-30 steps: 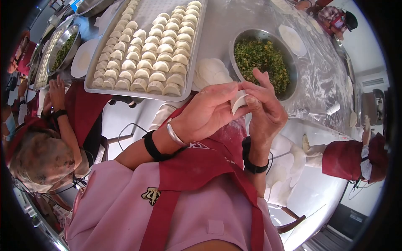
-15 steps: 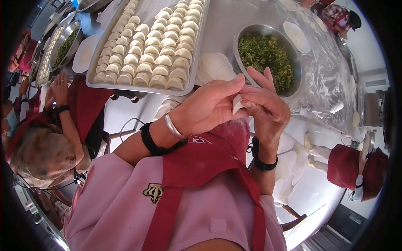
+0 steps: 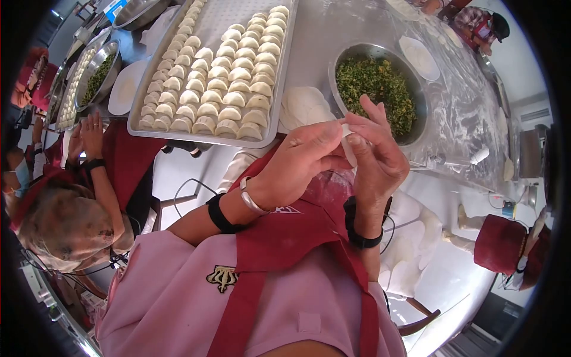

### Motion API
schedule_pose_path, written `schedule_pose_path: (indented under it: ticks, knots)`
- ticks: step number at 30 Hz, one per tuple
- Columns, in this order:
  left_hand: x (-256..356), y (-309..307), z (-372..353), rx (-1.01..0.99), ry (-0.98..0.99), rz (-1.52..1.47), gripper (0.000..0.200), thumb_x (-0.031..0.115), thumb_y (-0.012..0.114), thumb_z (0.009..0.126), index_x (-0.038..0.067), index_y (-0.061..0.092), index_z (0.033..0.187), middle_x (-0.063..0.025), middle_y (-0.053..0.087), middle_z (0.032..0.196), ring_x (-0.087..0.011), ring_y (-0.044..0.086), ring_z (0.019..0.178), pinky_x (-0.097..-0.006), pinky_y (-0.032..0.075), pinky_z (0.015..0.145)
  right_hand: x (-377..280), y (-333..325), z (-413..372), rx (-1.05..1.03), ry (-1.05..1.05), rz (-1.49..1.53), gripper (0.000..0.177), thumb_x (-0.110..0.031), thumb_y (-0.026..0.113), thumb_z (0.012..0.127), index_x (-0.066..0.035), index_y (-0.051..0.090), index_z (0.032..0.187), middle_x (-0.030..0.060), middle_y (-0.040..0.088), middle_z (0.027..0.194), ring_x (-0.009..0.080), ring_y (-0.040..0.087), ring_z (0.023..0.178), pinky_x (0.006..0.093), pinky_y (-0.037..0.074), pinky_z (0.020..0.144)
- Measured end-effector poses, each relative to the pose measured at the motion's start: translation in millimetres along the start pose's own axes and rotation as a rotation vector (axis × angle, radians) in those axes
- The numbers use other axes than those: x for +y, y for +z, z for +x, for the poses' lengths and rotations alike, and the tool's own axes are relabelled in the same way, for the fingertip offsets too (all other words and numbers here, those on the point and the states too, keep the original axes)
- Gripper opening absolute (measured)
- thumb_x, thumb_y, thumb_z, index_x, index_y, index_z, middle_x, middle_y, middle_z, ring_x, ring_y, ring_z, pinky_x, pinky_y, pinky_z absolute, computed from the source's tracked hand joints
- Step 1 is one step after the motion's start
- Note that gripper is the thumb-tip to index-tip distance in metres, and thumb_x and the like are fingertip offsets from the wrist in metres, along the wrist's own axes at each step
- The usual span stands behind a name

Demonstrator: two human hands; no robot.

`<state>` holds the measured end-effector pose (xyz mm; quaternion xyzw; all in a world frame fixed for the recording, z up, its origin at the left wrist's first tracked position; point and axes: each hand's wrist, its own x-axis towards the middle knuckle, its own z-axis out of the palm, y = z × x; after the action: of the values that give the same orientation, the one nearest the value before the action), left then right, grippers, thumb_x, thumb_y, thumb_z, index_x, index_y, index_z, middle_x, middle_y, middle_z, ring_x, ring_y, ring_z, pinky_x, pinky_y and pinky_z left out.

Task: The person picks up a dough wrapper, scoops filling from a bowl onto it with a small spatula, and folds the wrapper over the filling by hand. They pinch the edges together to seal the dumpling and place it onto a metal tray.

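In front of my chest I pinch a pale dumpling (image 3: pixel 348 149) between both hands; only its narrow edge shows. My left hand (image 3: pixel 300 160), with a silver bangle at the wrist, closes on it from the left. From the right, my right hand (image 3: pixel 382 156) presses thumb and bent finger against it, other fingers raised. Just beyond my hands lies a stack of round dumpling wrappers (image 3: pixel 304 107). A steel bowl (image 3: pixel 423 122) of chopped green filling (image 3: pixel 375 83) stands behind my right hand.
A metal tray (image 3: pixel 282 113) with rows of folded dumplings (image 3: pixel 220 83) lies front left. A white plate (image 3: pixel 419 58) and a floury plastic sheet (image 3: pixel 464 113) are at right. At left, a co-worker (image 3: pixel 71 208) works near another filling bowl (image 3: pixel 113 74).
The dumpling has turned more upright between my fingers, and my left hand's fingers have curled in more. The whole view has shifted slightly.
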<state>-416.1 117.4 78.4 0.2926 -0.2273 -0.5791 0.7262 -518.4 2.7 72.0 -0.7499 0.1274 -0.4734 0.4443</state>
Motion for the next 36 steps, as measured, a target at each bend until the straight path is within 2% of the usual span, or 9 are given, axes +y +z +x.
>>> schedule_pose_path:
  ticks: [4, 7, 10, 13, 16, 19, 28, 34, 36]
  knots:
    - [-1.1, -4.0, 1.5, -0.03, -0.012, -0.009, 0.047, 0.036, 0.039, 0.107, -0.002, 0.044, 0.136, -0.0144, 0.058, 0.126, -0.0217, 0.057, 0.116, -0.0413, 0.047, 0.099, 3.5, -1.1, -3.1, -0.04, -0.02, -0.012, 0.016, -0.003, 0.074, 0.081, -0.002, 0.073, 0.096, 0.0142, 0.074, 0.101, 0.0343, 0.06, 0.121, 0.0561, 0.027, 0.115]
    - [-0.5, -7.3, 1.8, -0.033, -0.016, -0.002, 0.046, 0.036, 0.037, 0.107, -0.001, 0.047, 0.134, -0.013, 0.058, 0.126, -0.0211, 0.058, 0.116, -0.0406, 0.047, 0.098, -3.3, 3.0, -0.6, 0.002, 0.06, 0.024, 0.013, -0.001, 0.074, 0.08, -0.001, 0.072, 0.093, 0.0133, 0.074, 0.1, 0.0338, 0.061, 0.119, 0.0554, 0.027, 0.115]
    - [0.7, -6.0, 1.3, -0.037, -0.025, 0.061, 0.046, 0.036, 0.035, 0.108, 0.0, 0.049, 0.132, -0.0108, 0.059, 0.125, -0.0196, 0.058, 0.113, -0.0392, 0.048, 0.097, -7.4, 3.6, 0.6, -0.013, 0.056, 0.039, 0.012, 0.001, 0.073, 0.08, 0.0, 0.072, 0.092, 0.0126, 0.074, 0.099, 0.0331, 0.062, 0.118, 0.055, 0.027, 0.115]
    - [3.4, -2.4, 1.5, 0.007, -0.034, 0.158, 0.049, 0.043, 0.038, 0.106, 0.002, 0.057, 0.124, -0.0038, 0.059, 0.11, -0.0109, 0.057, 0.094, -0.0298, 0.051, 0.085, -2.1, -2.0, 0.3, -0.094, 0.013, 0.018, 0.015, 0.002, 0.072, 0.08, -0.001, 0.073, 0.095, 0.0125, 0.074, 0.1, 0.0323, 0.062, 0.117, 0.0546, 0.028, 0.115]
    - [6.7, -2.1, -0.1, 0.004, -0.067, 0.199, 0.052, 0.046, 0.037, 0.106, 0.001, 0.058, 0.123, -0.003, 0.058, 0.107, -0.0098, 0.055, 0.089, -0.0285, 0.051, 0.082, -1.0, -3.4, -1.6, -0.114, 0.018, -0.013, 0.014, 0.002, 0.072, 0.08, -0.001, 0.073, 0.094, 0.0122, 0.074, 0.099, 0.0325, 0.063, 0.116, 0.0549, 0.031, 0.114]
    - [8.2, -9.9, 0.2, -0.065, -0.092, 0.2, 0.047, 0.04, 0.032, 0.108, 0.003, 0.053, 0.129, -0.0073, 0.06, 0.117, -0.0161, 0.059, 0.103, -0.0361, 0.052, 0.086, -1.1, -0.4, -1.6, -0.085, 0.065, 0.015, 0.012, 0.003, 0.071, 0.08, 0.0, 0.072, 0.091, 0.0122, 0.074, 0.097, 0.0325, 0.064, 0.114, 0.0551, 0.032, 0.113]
    - [12.1, -1.4, -1.6, -0.097, -0.093, 0.26, 0.047, 0.041, 0.036, 0.107, 0.002, 0.057, 0.123, -0.0053, 0.062, 0.11, -0.0133, 0.06, 0.095, -0.0313, 0.053, 0.081, -9.4, -2.6, -2.6, -0.14, 0.087, -0.01, 0.016, 0.007, 0.069, 0.078, 0.0, 0.072, 0.092, 0.0104, 0.073, 0.097, 0.0328, 0.064, 0.113, 0.0553, 0.032, 0.113]
    - [3.4, -12.0, 0.6, -0.038, -0.15, 0.185, 0.044, 0.037, 0.039, 0.107, 0.001, 0.058, 0.122, -0.005, 0.062, 0.108, -0.013, 0.061, 0.093, -0.0309, 0.053, 0.081, -12.9, -1.4, 0.2, -0.166, 0.175, 0.018, 0.014, 0.003, 0.071, 0.078, 0.001, 0.073, 0.092, 0.0114, 0.073, 0.099, 0.0327, 0.063, 0.116, 0.0557, 0.029, 0.114]
    - [7.1, -6.0, -0.7, -0.031, -0.139, 0.239, 0.044, 0.037, 0.039, 0.107, 0.001, 0.058, 0.121, -0.005, 0.062, 0.107, -0.0126, 0.06, 0.092, -0.0305, 0.052, 0.081, -13.1, -2.2, 0.2, -0.176, 0.144, 0.02, 0.014, 0.002, 0.072, 0.079, 0.0, 0.073, 0.093, 0.0117, 0.073, 0.099, 0.0332, 0.063, 0.116, 0.0557, 0.029, 0.114]
